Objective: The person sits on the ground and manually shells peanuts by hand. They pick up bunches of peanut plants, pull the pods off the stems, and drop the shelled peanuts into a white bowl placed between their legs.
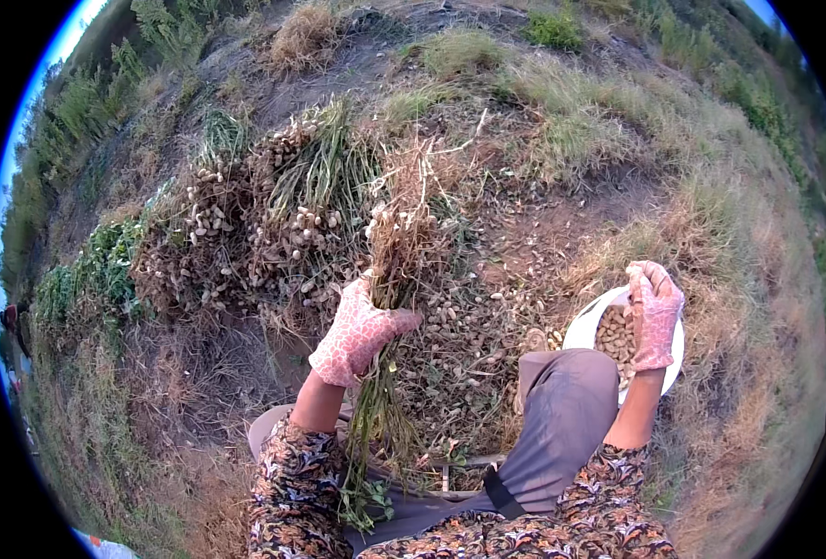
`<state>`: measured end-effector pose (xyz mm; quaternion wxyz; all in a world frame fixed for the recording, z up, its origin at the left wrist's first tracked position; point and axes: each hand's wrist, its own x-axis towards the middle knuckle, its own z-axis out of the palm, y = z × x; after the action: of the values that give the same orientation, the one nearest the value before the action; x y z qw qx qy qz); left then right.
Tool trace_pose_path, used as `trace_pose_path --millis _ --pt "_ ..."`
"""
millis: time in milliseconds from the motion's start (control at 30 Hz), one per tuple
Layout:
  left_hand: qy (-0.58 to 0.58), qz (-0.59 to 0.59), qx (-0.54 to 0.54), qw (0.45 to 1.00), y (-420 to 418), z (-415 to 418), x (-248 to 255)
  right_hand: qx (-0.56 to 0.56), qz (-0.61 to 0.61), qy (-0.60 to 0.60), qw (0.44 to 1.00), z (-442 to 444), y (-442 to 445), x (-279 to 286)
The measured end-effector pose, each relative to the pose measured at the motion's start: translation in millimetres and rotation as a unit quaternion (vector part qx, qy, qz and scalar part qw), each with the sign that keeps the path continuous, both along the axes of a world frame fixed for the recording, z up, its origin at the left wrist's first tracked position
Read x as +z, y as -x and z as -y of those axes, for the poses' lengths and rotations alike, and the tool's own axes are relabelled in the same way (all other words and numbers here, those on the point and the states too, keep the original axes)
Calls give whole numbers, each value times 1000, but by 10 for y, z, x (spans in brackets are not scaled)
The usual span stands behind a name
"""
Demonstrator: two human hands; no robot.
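My left hand [365,328], in a pink patterned glove, grips a bunch of pulled peanut plants [393,272] by the stems. The dry roots and a few pods point away from me, and the leafy ends hang down towards my lap. My right hand [655,314], gloved alike, is over a white bucket [578,331] beside my right knee. Its fingers are curled; whether anything is inside them cannot be seen. Peanuts in their shells [615,337] partly fill the bucket.
A heap of peanut plants with pods [245,230] lies at the left front. Loose pods and leaf litter [455,349] cover the ground between my legs. Dry grass [720,349] grows beyond the bucket at the right. A dry branched stalk [465,143] sticks up ahead.
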<state>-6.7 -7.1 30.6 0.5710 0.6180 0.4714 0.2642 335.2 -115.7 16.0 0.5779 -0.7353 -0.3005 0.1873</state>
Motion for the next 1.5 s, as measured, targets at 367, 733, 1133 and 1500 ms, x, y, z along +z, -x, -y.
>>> trace_pose_path --millis 367,733,1133,1500 --pt "-323 -309 8 895 -212 141 -331 171 -2 -64 983 147 852 787" --pt "-375 -358 -15 855 -139 249 -309 326 493 129 797 -848 1481 529" --pt "-320 -368 -17 873 -130 171 -339 291 -221 -143 920 -805 1368 586" --pt "-350 -374 -28 859 -274 224 -453 380 465 171 782 -1060 1535 313"
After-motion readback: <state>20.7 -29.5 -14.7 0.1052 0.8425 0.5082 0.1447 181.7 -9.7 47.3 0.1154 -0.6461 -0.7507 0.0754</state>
